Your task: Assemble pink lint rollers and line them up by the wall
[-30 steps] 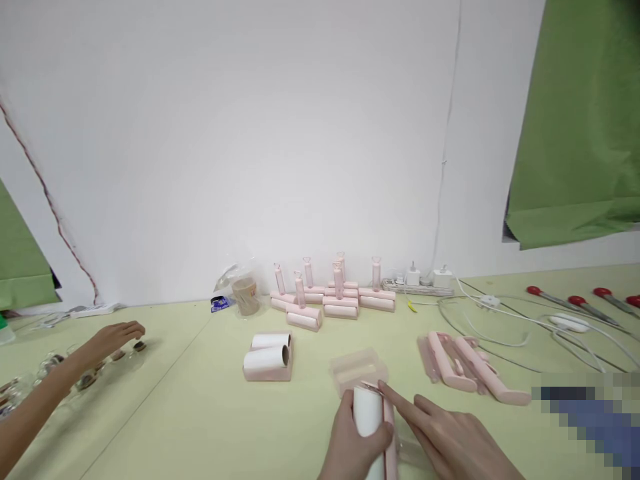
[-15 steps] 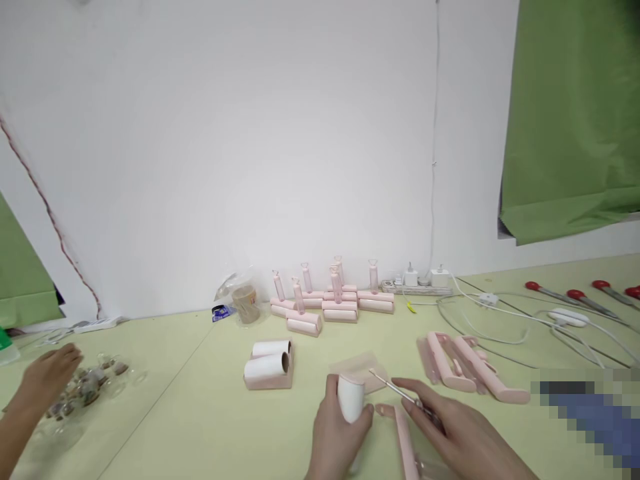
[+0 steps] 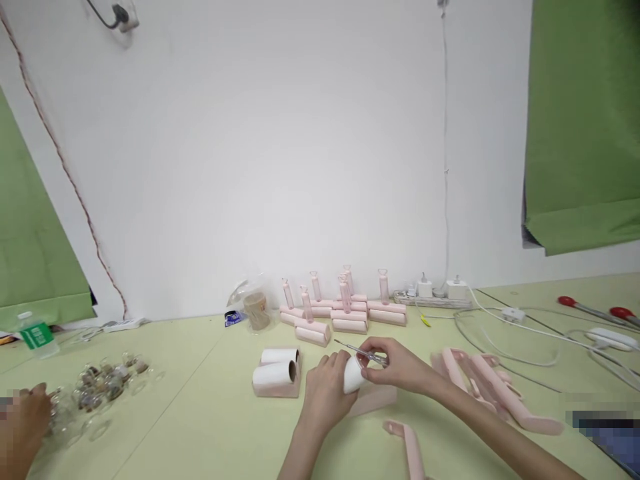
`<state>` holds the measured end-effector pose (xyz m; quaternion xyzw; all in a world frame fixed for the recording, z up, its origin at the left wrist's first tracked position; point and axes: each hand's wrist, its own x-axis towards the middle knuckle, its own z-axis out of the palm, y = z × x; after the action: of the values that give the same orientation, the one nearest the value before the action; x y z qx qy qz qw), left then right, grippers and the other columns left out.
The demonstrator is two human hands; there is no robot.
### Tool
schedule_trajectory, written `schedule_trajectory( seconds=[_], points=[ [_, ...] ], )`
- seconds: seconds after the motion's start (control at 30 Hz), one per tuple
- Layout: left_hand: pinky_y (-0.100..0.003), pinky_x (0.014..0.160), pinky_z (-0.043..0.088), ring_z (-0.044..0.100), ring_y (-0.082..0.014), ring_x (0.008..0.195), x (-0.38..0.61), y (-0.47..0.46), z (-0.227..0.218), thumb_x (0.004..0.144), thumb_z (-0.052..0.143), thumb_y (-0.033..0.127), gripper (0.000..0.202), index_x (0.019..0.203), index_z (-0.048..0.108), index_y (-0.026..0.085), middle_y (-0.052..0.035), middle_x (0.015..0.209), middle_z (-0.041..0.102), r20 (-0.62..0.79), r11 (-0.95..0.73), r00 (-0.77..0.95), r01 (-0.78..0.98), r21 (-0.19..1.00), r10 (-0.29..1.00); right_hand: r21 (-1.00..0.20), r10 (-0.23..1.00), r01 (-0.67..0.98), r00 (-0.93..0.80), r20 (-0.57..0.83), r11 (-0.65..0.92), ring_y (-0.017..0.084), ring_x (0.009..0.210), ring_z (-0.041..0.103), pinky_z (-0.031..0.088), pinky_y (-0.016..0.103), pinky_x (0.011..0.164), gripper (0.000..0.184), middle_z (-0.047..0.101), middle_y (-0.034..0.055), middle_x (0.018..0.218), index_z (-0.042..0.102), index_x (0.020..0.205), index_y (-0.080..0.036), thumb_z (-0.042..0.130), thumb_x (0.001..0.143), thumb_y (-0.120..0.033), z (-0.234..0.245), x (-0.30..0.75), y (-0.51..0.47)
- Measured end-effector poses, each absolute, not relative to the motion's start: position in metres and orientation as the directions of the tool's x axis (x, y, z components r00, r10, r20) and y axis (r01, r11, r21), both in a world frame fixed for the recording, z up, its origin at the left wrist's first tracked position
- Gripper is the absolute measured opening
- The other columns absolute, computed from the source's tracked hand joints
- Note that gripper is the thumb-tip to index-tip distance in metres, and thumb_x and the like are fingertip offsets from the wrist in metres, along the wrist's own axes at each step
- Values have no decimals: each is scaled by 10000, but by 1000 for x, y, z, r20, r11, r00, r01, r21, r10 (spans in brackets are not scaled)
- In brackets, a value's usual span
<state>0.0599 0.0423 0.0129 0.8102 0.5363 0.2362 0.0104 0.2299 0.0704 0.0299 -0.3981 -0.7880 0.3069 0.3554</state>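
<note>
My left hand (image 3: 325,393) is wrapped around a white roll (image 3: 353,375), which is tilted. In my right hand (image 3: 403,367) is a thin screwdriver (image 3: 371,355) with a clear handle, its shaft pointing left above the roll. The right fingertips touch the roll's right end. Beneath my hands lies a translucent pink cover (image 3: 373,400). A pink roller handle (image 3: 413,448) lies on the table nearer to me. Two white rolls (image 3: 273,379) sit side by side on a pink base, left of my left hand.
Pink rollers (image 3: 350,323), several with upright handles, stand along the wall. A tape roll (image 3: 257,312) sits in a bag. More pink handles (image 3: 493,387), cables and a power strip (image 3: 435,302) lie right. Another person's hand (image 3: 33,423) is beside small glass pieces (image 3: 107,383) at left.
My right hand has moved up and left, bringing the screwdriver over the roll and its fingers onto the roll's end. My left hand has turned the roll. The view has shifted slightly.
</note>
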Motion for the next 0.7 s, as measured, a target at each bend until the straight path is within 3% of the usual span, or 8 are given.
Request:
schedule_trajectory(
  seconds=[0.17,0.4,0.5,0.6,0.7],
  points=[
    [-257,602,339,540,-227,833,58,41,4,661,559,237,318,972,496,224,-21,902,617,330,-432,339,861,269,881,-796,817,352,-502,284,493,183,776,565,426,258,677,114,624,6,753,593,727,-173,573,616,-191,25,232,72],
    [-297,744,339,518,-235,888,57,34,2,712,527,221,277,986,493,240,-31,927,592,337,-421,322,863,279,885,-823,823,327,-502,265,464,184,795,557,417,258,680,177,611,0,774,586,752,-182,560,580,-151,20,229,71],
    [-299,735,350,518,-239,902,55,34,1,712,540,240,286,991,476,237,-33,945,590,340,-404,298,862,306,892,-835,841,322,-469,269,446,185,816,556,418,253,678,187,609,5,790,582,775,-181,537,596,-154,19,229,73],
    [-296,705,365,526,-243,897,52,37,2,687,583,304,333,982,452,227,-30,946,594,336,-351,222,847,398,915,-841,869,329,-407,283,429,186,841,553,413,264,719,179,607,12,806,574,799,-175,500,636,-173,17,232,78],
    [-306,723,366,518,-254,910,49,40,5,645,615,397,401,954,433,218,-33,935,587,328,-246,50,768,591,943,-840,893,366,-360,269,401,210,760,562,410,304,707,116,607,14,714,592,697,-166,578,604,-233,11,238,87]
  ],
)
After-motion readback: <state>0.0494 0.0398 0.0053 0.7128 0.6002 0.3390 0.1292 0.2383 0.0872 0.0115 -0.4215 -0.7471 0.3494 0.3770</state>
